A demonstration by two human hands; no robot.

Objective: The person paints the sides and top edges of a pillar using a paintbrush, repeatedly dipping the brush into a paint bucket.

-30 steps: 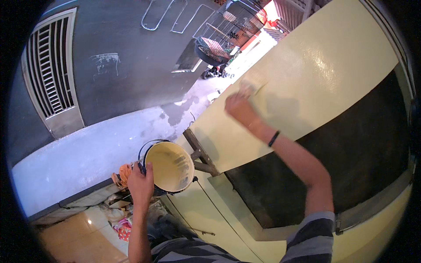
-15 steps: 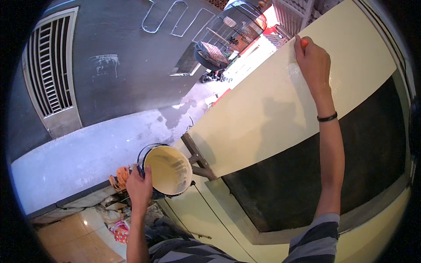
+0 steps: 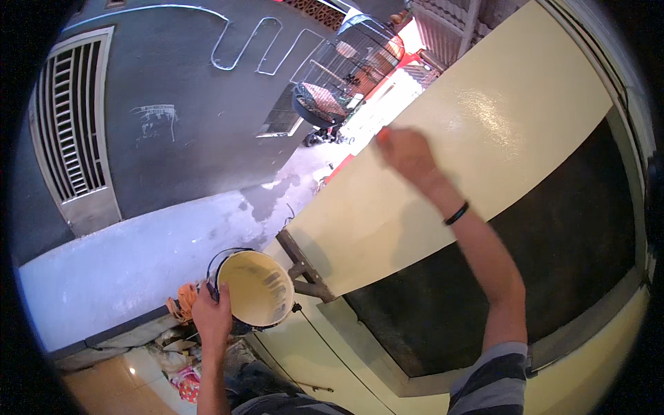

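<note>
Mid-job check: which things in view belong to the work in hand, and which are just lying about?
In use: bucket in the left hand; orange-ended tool, mostly hidden in the right hand; yellow surface behind that hand.

Just about: wire cage; orange bundle; red patterned item, lower left.

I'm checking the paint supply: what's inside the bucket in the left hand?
Inside the bucket is pale yellow paint, with greyish streaks on the inner wall. The bottom is hidden beneath it, so depth is unclear.
</note>
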